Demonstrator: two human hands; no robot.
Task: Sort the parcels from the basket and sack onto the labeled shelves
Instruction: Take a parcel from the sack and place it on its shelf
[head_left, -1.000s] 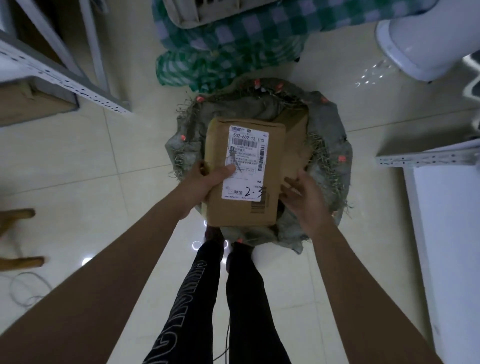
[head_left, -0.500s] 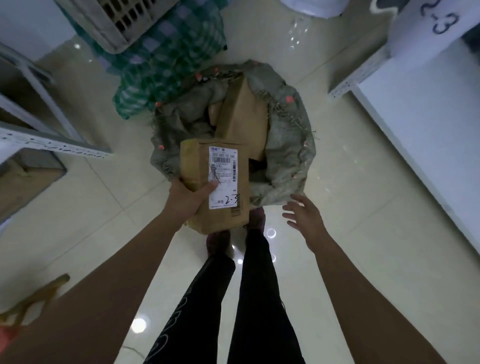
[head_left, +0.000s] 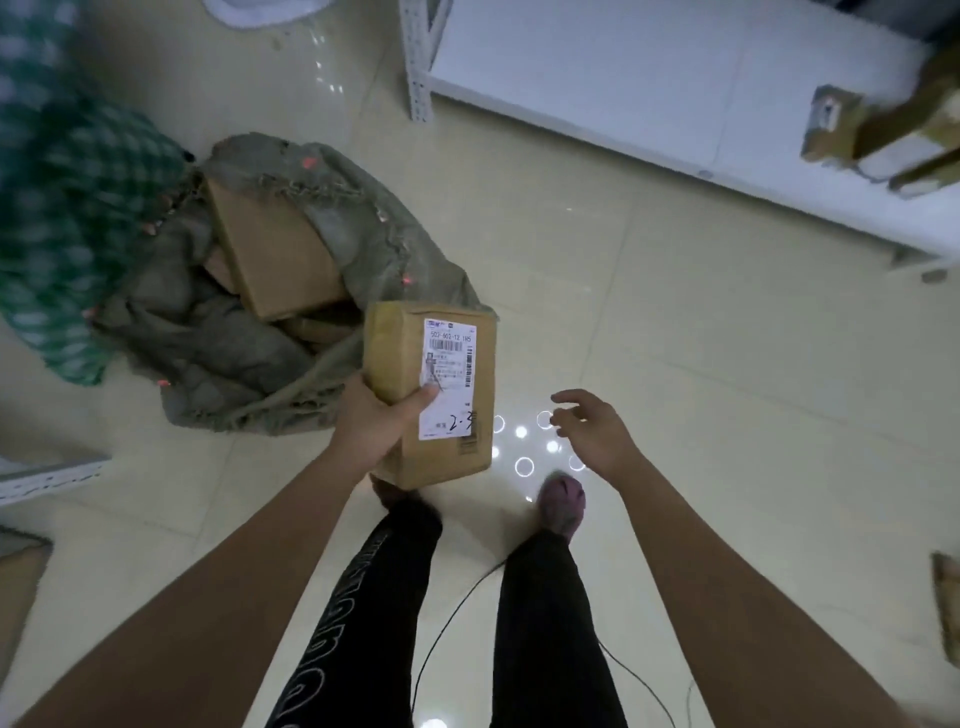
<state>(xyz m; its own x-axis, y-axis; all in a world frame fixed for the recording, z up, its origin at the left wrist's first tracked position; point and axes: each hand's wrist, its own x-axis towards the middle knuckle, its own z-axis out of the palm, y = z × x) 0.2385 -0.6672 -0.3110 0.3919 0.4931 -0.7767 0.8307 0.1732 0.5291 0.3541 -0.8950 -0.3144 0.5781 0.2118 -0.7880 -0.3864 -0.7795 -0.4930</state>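
Observation:
My left hand (head_left: 376, 423) grips a brown cardboard parcel (head_left: 441, 374) by its lower left corner, thumb on the white label marked "2-3". The parcel hangs above the floor, just right of the grey-green sack (head_left: 332, 249). Inside the sack lies another brown box (head_left: 275, 254) with more cardboard under it. My right hand (head_left: 592, 434) hovers apart from the parcel, fingers loosely spread, holding nothing. A white shelf (head_left: 649, 93) runs along the upper right.
A green checked cloth (head_left: 67, 208) lies left of the sack. Brown parcels (head_left: 878, 135) rest on the white shelf at far right. A metal shelf edge (head_left: 47, 475) juts in at left. My legs and a black cable (head_left: 452, 613) cross the tiled floor.
My right hand let go of the parcel and swung out to the right. My left hand carried the parcel off the sack as the view turned right toward the white shelf.

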